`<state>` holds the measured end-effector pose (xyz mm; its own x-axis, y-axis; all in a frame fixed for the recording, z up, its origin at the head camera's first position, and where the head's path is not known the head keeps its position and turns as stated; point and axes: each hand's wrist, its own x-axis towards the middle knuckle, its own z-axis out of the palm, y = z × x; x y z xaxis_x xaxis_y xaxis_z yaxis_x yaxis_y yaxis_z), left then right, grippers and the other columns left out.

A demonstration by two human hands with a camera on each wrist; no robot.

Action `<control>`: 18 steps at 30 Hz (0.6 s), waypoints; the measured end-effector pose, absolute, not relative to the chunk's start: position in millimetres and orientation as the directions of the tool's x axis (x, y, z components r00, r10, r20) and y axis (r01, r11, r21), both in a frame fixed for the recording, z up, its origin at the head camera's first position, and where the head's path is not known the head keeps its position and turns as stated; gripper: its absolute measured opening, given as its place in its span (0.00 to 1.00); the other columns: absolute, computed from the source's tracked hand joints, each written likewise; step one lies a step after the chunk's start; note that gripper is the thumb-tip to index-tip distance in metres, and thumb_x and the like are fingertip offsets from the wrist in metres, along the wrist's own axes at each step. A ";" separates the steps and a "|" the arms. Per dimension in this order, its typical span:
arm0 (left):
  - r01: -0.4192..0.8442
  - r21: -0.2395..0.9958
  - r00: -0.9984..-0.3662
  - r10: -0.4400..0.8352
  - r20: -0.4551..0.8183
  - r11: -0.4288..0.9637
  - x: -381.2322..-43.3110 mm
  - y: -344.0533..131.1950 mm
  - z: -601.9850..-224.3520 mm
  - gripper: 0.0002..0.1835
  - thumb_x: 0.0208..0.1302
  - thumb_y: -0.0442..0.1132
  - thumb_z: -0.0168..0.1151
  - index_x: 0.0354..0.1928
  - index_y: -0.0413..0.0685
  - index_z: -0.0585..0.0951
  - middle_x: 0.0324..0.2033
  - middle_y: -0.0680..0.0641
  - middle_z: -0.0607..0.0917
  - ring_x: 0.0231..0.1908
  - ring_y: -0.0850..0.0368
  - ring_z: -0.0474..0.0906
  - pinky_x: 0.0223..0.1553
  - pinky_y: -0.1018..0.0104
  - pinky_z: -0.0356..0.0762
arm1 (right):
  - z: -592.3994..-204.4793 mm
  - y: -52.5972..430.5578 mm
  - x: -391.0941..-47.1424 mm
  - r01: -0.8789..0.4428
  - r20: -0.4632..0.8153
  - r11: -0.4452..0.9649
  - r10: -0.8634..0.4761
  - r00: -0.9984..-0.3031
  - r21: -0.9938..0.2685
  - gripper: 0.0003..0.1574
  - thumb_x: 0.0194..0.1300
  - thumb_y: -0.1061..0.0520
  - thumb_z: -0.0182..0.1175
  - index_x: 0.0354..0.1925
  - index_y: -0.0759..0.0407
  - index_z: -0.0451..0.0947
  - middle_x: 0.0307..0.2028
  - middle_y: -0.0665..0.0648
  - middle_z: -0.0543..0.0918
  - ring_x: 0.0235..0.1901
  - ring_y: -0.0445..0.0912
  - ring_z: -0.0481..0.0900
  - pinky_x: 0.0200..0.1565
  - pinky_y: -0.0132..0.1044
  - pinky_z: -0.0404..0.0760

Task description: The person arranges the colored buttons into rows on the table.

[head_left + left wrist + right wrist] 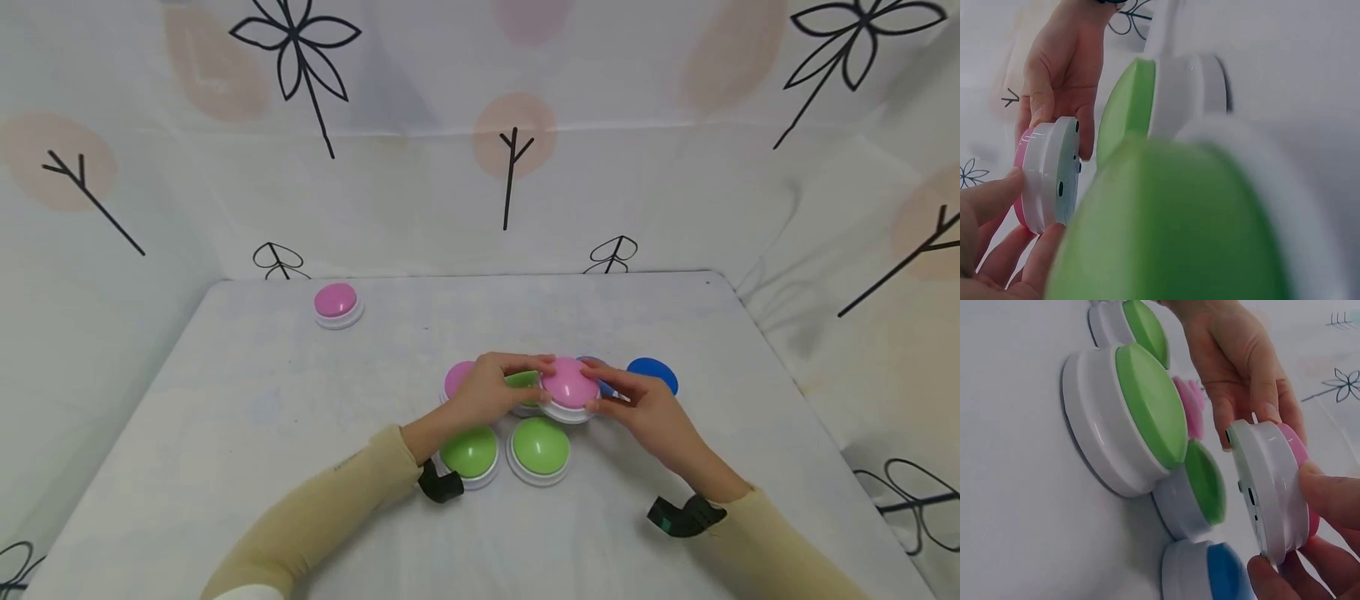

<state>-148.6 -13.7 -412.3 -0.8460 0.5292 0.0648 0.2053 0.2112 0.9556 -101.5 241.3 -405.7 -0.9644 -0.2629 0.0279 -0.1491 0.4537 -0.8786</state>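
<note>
Both hands hold one round push button with a pink dome and white base (pixel 570 382), raised above the table. My left hand (pixel 491 387) grips its left edge and my right hand (pixel 656 417) its right edge, fingers and thumbs on the rim. The wrist views show the button's underside with small dark spots. Below and around it stand a green button (pixel 542 447), a second green one (pixel 470 452) under the left wrist, and a third (pixel 522 381) partly covered by the left hand. A blue button (pixel 595 363) is mostly hidden behind the right fingers.
Another blue button (pixel 654 373) stands behind the right hand. A pink button (pixel 456 377) sits beside the left hand, partly covered. One more pink button (pixel 336 302) is near the back left of the white table (pixel 247 433). Patterned cloth (pixel 420 208) encloses the back and sides.
</note>
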 end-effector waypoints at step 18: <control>0.219 0.958 -0.805 0.589 0.070 0.185 -132.1 13.9 -427.5 0.18 0.59 0.37 0.74 0.52 0.54 0.87 0.52 0.65 0.84 0.57 0.67 0.76 0.60 0.66 0.73 | -418.0 274.5 -81.5 -0.082 -0.042 0.424 -0.274 -0.961 -0.902 0.28 0.62 0.57 0.71 0.59 0.61 0.79 0.66 0.63 0.73 0.67 0.65 0.65 0.52 0.31 0.79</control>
